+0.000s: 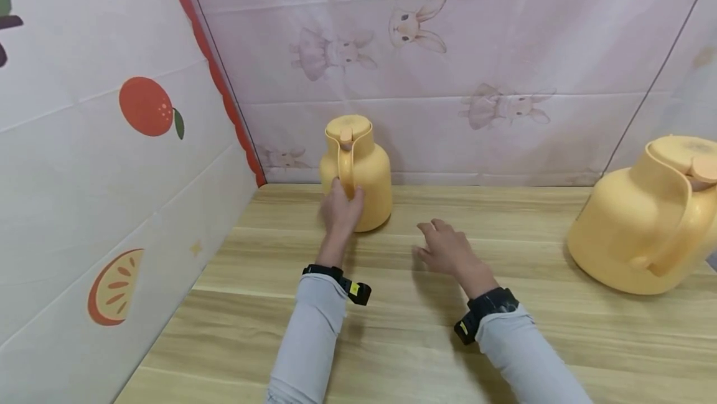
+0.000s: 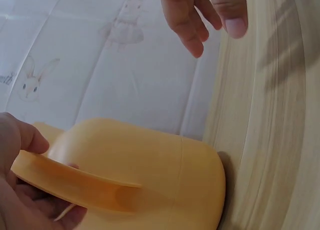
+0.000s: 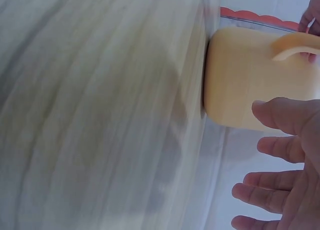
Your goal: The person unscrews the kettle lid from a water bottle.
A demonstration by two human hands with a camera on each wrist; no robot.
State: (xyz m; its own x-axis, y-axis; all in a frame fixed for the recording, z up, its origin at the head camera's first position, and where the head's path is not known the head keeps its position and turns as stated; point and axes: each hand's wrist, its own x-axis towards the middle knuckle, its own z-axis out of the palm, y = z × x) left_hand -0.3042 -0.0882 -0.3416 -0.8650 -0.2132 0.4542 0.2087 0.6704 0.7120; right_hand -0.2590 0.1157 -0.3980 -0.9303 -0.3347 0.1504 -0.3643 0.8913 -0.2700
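Observation:
A yellow thermos jug stands upright at the back of the wooden table, its handle facing the person. My left hand holds the handle; in the left wrist view, the thumb lies on one side of the handle and the fingers curl in behind it. To the right of this jug, my right hand hovers over the table, touching nothing. Its fingers are spread and loosely bent, and the right wrist view shows the thumb and fingers apart with the jug beyond them.
A second yellow jug, also with a handle, stands at the right of the wooden table. Behind the table hangs a rabbit-print wall covering. A white wall with fruit pictures borders the left side.

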